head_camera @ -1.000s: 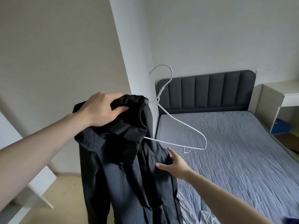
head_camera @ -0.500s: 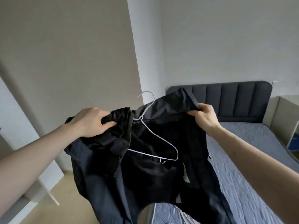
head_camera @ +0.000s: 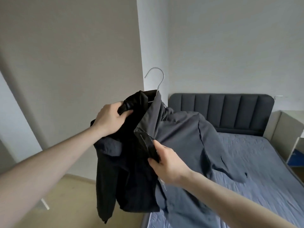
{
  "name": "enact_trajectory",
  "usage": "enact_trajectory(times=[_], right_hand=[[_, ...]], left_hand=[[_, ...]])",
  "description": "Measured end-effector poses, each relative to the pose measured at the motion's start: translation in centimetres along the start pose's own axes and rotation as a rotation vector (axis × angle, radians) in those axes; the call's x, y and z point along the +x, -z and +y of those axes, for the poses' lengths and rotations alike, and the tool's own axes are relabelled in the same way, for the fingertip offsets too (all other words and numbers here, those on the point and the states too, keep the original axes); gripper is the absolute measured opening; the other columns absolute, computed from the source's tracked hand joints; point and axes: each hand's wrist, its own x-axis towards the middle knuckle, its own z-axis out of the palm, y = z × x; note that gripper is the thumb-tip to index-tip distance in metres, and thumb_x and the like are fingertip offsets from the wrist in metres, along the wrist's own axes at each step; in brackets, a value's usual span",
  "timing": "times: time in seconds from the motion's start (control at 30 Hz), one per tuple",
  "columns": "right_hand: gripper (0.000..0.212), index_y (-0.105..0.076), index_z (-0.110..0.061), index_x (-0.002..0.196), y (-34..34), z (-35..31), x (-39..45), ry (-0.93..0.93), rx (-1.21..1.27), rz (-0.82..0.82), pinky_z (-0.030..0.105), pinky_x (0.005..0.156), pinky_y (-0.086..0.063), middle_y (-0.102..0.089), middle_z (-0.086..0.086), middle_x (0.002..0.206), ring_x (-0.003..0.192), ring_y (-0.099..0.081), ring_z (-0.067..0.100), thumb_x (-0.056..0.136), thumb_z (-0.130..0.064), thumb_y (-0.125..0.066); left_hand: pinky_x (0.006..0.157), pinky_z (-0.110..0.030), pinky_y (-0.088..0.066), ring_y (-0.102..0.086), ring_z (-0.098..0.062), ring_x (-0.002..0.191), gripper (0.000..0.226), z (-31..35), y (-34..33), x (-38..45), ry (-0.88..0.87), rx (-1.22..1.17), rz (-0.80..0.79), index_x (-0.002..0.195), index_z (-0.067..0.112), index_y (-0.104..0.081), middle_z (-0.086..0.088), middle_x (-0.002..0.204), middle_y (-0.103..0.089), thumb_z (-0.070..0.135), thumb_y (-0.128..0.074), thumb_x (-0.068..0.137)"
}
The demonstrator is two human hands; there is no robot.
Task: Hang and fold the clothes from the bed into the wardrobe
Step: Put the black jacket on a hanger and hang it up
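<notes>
The dark jacket [head_camera: 172,137] is already on the white hanger [head_camera: 158,83], held up beside the bed [head_camera: 246,170]. The left hand [head_camera: 110,119] grips the collar; the right hand [head_camera: 166,163] pinches the front edge. It seems that straightening the jacket and hanging it in the wardrobe remain.

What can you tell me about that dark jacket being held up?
The dark jacket is thin, smooth, charcoal cloth, draped over a white wire hanger whose hook pokes out above the collar. It hangs in the air beside the bed, one sleeve trailing toward the mattress. The left hand grips the bunched shoulder; the right hand pinches the front edge.
</notes>
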Motion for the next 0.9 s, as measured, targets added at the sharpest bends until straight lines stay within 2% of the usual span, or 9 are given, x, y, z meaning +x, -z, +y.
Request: enact_trajectory(times=[0.13,0.2,0.3,0.4,0.47,0.53,0.63,0.7,0.9], right_hand=[[0.023,-0.057,-0.033,0.120,0.5,0.7,1.0,0.024,-0.151,-0.115,0.037,0.088,-0.055,-0.062,-0.015,0.114,0.094,-0.067,0.011,0.096,-0.034,-0.057],[0.029,-0.062,-0.038,0.119,2.0,0.6,0.6,0.043,-0.225,-0.078,0.032,0.086,-0.057,-0.065,-0.022,0.112,0.094,-0.068,0.002,0.091,-0.039,-0.061],[0.017,-0.072,-0.030,0.095,5.7,0.1,-0.3,0.110,-0.157,0.275,0.031,0.070,-0.057,-0.071,-0.020,0.081,0.072,-0.068,0.005,0.081,-0.023,-0.065],[0.028,-0.070,-0.028,0.098,9.6,1.4,0.1,0.089,-0.088,0.549,0.028,0.075,-0.054,-0.071,-0.015,0.094,0.084,-0.067,0.010,0.078,-0.010,-0.063],[0.034,-0.066,-0.032,0.118,11.1,3.6,1.1,-0.029,-0.253,0.481,0.032,0.093,-0.048,-0.066,-0.018,0.117,0.109,-0.060,0.011,0.087,-0.019,-0.065],[0.033,-0.062,-0.033,0.129,11.4,6.0,1.7,-0.130,-0.356,0.321,0.037,0.099,-0.047,-0.065,-0.013,0.123,0.113,-0.058,0.014,0.095,-0.036,-0.063],[0.013,-0.068,-0.031,0.105,10.6,7.7,1.8,-0.159,-0.216,0.223,0.031,0.083,-0.050,-0.070,-0.014,0.095,0.091,-0.063,0.012,0.103,-0.034,-0.055],[0.024,-0.061,-0.028,0.082,10.2,7.5,1.7,-0.113,-0.184,0.211,0.029,0.071,-0.046,-0.063,-0.012,0.074,0.074,-0.057,0.010,0.105,-0.026,-0.053],[0.029,-0.060,-0.017,0.076,6.9,5.0,2.5,-0.063,-0.093,0.233,0.024,0.057,-0.038,-0.057,-0.005,0.064,0.057,-0.046,0.005,0.104,-0.025,-0.055]], left_hand=[[0.074,-0.042,-0.057,-0.069,-0.021,0.077,0.042,1.2,-0.5,-0.4,-0.053,-0.043,0.022,0.100,0.029,-0.068,0.003,0.077,-0.073,0.067,-0.057,0.084],[0.071,-0.041,-0.056,-0.068,-0.020,0.073,0.039,1.0,-0.1,-0.5,-0.076,-0.003,0.037,0.098,0.028,-0.067,0.004,0.074,-0.072,0.064,-0.058,0.088],[0.066,-0.040,-0.054,-0.065,-0.019,0.067,0.038,0.4,0.6,-0.6,-0.090,0.045,0.067,0.096,0.025,-0.067,0.003,0.068,-0.069,0.062,-0.060,0.090],[0.065,-0.040,-0.054,-0.063,-0.017,0.063,0.031,-0.5,0.9,-0.7,-0.084,0.037,0.057,0.095,0.023,-0.069,0.003,0.064,-0.066,0.054,-0.066,0.092],[0.064,-0.041,-0.053,-0.062,-0.017,0.060,0.029,-0.9,1.0,-0.9,-0.077,0.030,0.052,0.094,0.022,-0.069,0.001,0.062,-0.065,0.051,-0.067,0.093],[0.063,-0.041,-0.053,-0.060,-0.019,0.055,0.031,-1.3,0.9,-1.1,-0.072,0.000,0.030,0.095,0.024,-0.069,-0.001,0.059,-0.064,0.054,-0.066,0.093],[0.065,-0.042,-0.054,-0.064,-0.021,0.059,0.041,-2.0,0.8,-1.5,-0.079,-0.034,-0.015,0.101,0.030,-0.068,-0.001,0.065,-0.069,0.068,-0.057,0.087],[0.069,-0.043,-0.055,-0.066,-0.021,0.066,0.044,-2.4,0.7,-1.7,-0.072,-0.042,-0.048,0.103,0.033,-0.068,0.002,0.073,-0.072,0.071,-0.054,0.085],[0.077,-0.041,-0.056,-0.068,-0.009,0.082,0.027,-3.5,1.1,-2.8,-0.061,-0.035,-0.081,0.109,0.034,-0.063,0.016,0.088,-0.071,0.057,-0.054,0.097]])
